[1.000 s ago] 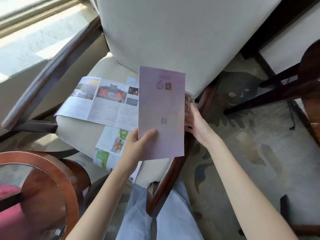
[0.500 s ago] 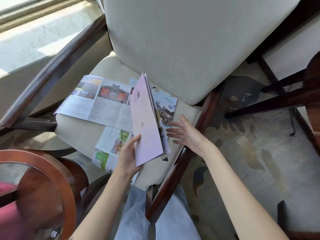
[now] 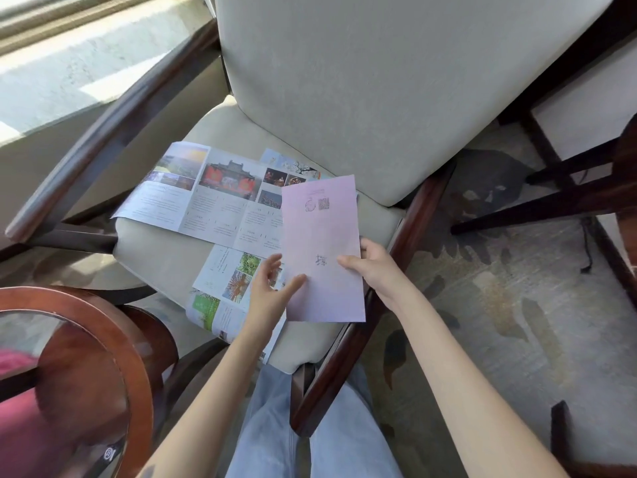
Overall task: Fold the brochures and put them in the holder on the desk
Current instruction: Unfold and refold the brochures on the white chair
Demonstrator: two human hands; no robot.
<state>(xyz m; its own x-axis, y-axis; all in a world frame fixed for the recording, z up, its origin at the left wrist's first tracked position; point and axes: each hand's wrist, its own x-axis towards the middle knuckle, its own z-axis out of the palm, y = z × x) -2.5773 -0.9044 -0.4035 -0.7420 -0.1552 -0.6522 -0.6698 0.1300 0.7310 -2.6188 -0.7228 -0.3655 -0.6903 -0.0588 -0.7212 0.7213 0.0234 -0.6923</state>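
Right hand [image 3: 374, 270] pinches folded pink brochure [image 3: 322, 250] at edge, steadying it; left hand [image 3: 272, 291] spread, thumb pressing crease flat.

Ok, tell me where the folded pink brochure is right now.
In the head view, the folded pink brochure is right of centre, over the chair seat's front right corner, pinched by the right hand, overlapping the unfolded brochures.

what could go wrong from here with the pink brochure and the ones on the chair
The right hand grips the folded pink brochure only at its edge, and the left hand merely touches it, so it might slip or spring open. The open brochures overhang the chair seat and could slide off if brushed.
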